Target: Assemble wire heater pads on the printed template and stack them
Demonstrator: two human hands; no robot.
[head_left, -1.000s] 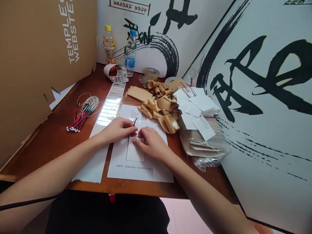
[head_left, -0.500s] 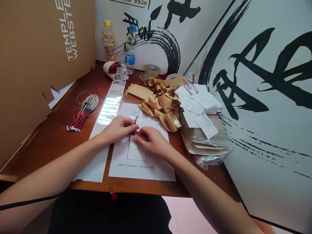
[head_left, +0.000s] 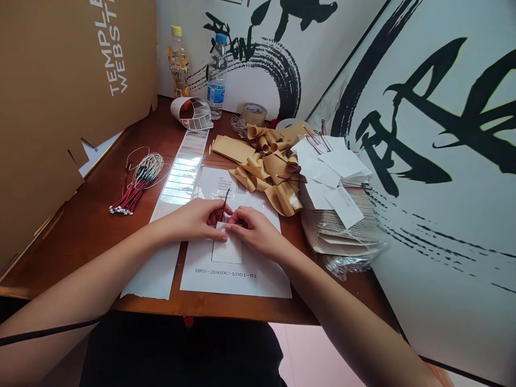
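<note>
A flat white rectangular pad [head_left: 228,251] lies within a printed outline on a paper sheet [head_left: 258,282]. Dark and red wires [head_left: 226,203] rise from its far edge, between my hands. My left hand [head_left: 197,219] is closed at the pad's far left corner, its thumb on top and its other fingers curled behind the edge. Close beside it, my right hand [head_left: 258,230] pinches the same far edge toward the right. The fingertips hide part of that edge and the wire ends.
Bundled wires with white connectors [head_left: 135,183] lie left of a clear-label strip [head_left: 183,174]. Crumpled brown paper [head_left: 270,166] sits behind my hands. A stack of white pads [head_left: 338,215] in plastic stands right. Two bottles [head_left: 216,80], brown tape [head_left: 253,114] and a carton [head_left: 76,107] border the table.
My left hand has moved slightly down from the wires, its thumb now on the pad's far edge. My right hand stays at that edge. The view has shifted slightly.
</note>
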